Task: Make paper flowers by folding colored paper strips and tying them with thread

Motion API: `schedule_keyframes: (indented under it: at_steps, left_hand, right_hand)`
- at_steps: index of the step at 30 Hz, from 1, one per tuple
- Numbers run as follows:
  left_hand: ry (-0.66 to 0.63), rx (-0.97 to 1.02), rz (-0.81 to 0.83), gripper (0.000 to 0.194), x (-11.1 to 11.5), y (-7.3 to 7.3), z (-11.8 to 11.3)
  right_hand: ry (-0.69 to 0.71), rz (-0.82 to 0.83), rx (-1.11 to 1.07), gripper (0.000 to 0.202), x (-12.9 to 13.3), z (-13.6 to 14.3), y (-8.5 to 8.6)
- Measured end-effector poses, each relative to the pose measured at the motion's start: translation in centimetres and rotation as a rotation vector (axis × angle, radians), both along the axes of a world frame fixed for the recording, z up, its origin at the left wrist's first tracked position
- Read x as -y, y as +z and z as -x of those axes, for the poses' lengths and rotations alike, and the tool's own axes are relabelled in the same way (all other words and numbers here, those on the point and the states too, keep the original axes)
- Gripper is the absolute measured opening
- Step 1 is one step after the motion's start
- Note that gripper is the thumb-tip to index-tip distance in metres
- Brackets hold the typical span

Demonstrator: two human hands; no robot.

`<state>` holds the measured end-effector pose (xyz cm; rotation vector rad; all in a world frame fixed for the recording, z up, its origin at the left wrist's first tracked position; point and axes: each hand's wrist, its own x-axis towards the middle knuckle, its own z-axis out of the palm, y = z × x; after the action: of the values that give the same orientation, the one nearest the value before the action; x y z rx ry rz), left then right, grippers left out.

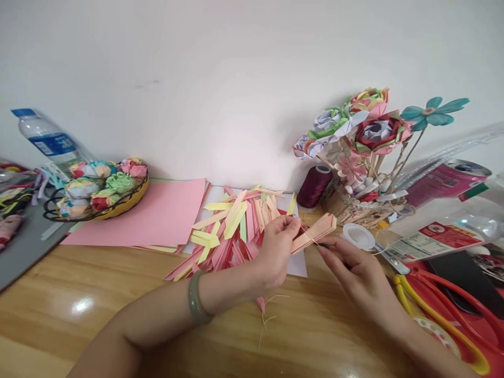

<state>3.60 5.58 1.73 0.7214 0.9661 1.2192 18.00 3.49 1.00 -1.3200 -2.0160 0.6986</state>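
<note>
A bundle of folded paper strips (321,227), peach with pink and red edges, is held above the table. My left hand (277,252) is closed round its lower left part. Thin pale thread (310,234) crosses the middle of the bundle. Close to the bundle's right side, my right hand (352,265) pinches the thread between thumb and forefinger. Behind my left hand lies a loose pile of folded paper strips (226,231) in pink, yellow, peach and green. Loose thread ends (263,320) lie on the table below my left wrist.
Pink paper sheets (157,210) and a basket (136,200) of paper flowers lie left, near a water bottle (51,139). At right stand a maroon thread spool (314,188), a wooden holder (346,212) with paper flowers, a white lid (358,236) and scissors (437,310). A wall (220,94) rises behind.
</note>
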Motion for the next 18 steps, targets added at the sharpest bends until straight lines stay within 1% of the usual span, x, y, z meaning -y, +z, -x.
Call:
schedule_keyframes:
  at_steps: [3,5,6,8,10,12,15,18]
  left_hand:
    - [-0.208,-0.034,-0.126,0.014,-0.6,0.5,0.8]
    - [-0.348,-0.109,-0.231,0.013,-1.1,0.9,1.5]
    - [-0.403,-0.147,-0.279,0.013,-1.3,1.0,1.9]
    - [-0.526,-0.204,-0.347,0.012,-1.6,1.3,2.5]
    - [-0.663,-0.236,-0.395,0.013,-1.5,1.6,3.0]
    - [-0.773,-0.288,-0.424,0.013,-1.3,1.7,3.2]
    - [-0.83,-0.412,-0.411,0.012,-0.6,1.5,3.1]
    - [-0.828,-0.545,-0.36,0.013,0.1,0.5,2.6]
  right_hand:
    - [0.112,0.012,0.03,0.025,-0.6,-1.5,1.0]
    - [0.219,-0.045,0.11,0.025,-0.8,-2.3,1.6]
    - [0.269,-0.107,0.158,0.025,-0.8,-2.7,1.9]
    - [0.339,-0.281,0.257,0.028,-0.5,-3.1,2.2]
    - [0.386,-0.459,0.365,0.03,0.1,-3.2,2.3]
    - [0.415,-0.604,0.475,0.031,1.0,-3.2,2.2]
    - [0.43,-0.746,0.616,0.028,2.3,-3.2,1.9]
    - [0.448,-0.768,0.702,0.028,3.2,-3.2,1.2]
